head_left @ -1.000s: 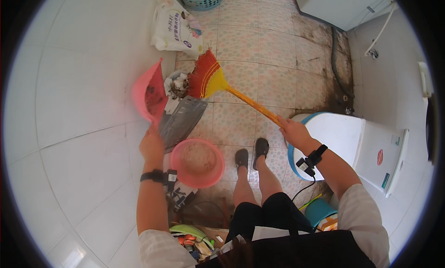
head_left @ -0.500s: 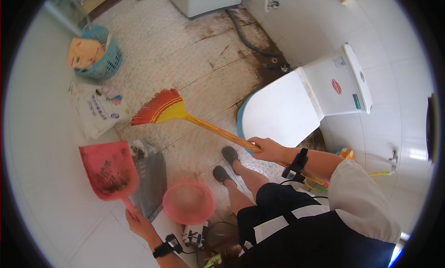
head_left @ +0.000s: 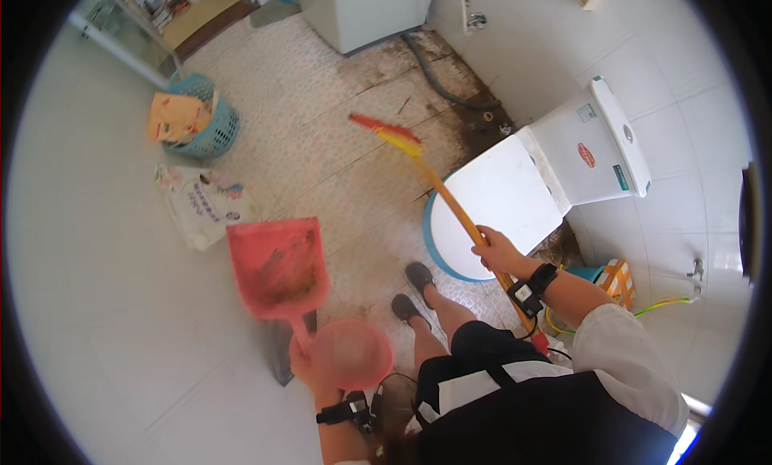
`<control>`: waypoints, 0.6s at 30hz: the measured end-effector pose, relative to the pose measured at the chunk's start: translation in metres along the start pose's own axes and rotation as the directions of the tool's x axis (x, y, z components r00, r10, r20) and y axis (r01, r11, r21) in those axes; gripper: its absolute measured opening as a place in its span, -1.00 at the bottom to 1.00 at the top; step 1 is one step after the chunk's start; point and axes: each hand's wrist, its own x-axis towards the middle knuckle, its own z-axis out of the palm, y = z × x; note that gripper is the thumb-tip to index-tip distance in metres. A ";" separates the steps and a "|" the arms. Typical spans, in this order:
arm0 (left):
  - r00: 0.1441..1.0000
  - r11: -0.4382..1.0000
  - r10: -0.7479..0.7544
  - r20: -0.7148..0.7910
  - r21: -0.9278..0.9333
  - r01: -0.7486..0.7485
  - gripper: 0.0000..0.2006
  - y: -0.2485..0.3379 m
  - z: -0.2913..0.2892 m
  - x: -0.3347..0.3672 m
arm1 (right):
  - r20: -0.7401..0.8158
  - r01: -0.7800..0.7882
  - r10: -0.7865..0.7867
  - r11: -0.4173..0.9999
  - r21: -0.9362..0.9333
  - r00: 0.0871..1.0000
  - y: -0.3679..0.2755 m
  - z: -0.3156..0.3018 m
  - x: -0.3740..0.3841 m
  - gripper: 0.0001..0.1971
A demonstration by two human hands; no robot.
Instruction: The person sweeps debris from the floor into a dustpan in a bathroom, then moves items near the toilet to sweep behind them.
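My left hand is closed round the short handle of a pink dustpan, which has dark smudges across its pan. The dustpan hangs at the left, above the floor, and partly covers a grey bin. In my right hand is the yellow handle of a broom. Its red-and-yellow head points away from me, seen nearly edge-on, over the tiles left of the toilet. The toilet's white lid is down, right beside my right hand. A pink basin stands next to my left hand.
A blue laundry basket and a white plastic bag stand along the left wall. At the far end is a white appliance with a grey hose running to a dirty corner. Behind the toilet sits an orange box.
The broom has swung to the right and turned, so its head now shows edge-on near the toilet. The dustpan has moved right with my left hand, covering much of the grey bin.
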 end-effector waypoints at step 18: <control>0.998 0.998 -0.056 0.028 0.022 0.055 -0.67 -0.116 -0.039 -0.068 | 0.309 -0.295 0.159 0.834 0.467 0.938 -0.033 0.094 0.029 -0.76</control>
